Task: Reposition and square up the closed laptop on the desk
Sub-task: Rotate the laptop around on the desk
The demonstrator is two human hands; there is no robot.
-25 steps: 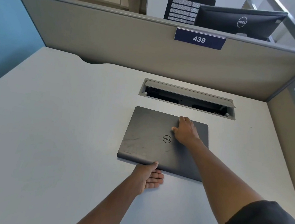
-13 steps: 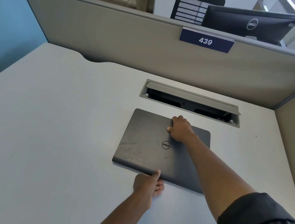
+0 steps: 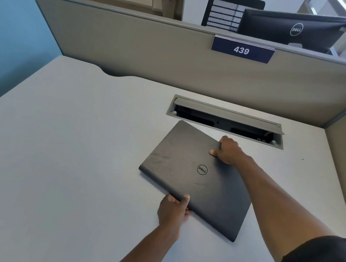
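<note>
Closed laptop toward the worktop's back right, skewed hard against the worktop edges, one corner pointing at the cable tray opening. Left hand grasping the near long edge, thumb on lid, fingers underneath. Right hand clamped on the far edge, thumb on top. Unclear whether fully lifted or pivoting on a corner. Risks: far corner just beside the open tray, could dip into the slot or catch on the flap if pushed further back; pinch grips at edges only, smooth lid, so likely to slip if one hand lets go early; dragging on a corner could scuff worktop or casing. Not squared yet, needs rotating back to parallel with the divider panel. Surroundings: tag "439" on the panel, monitor and chair behind it, out of reach. Only the tray in the way.
</note>
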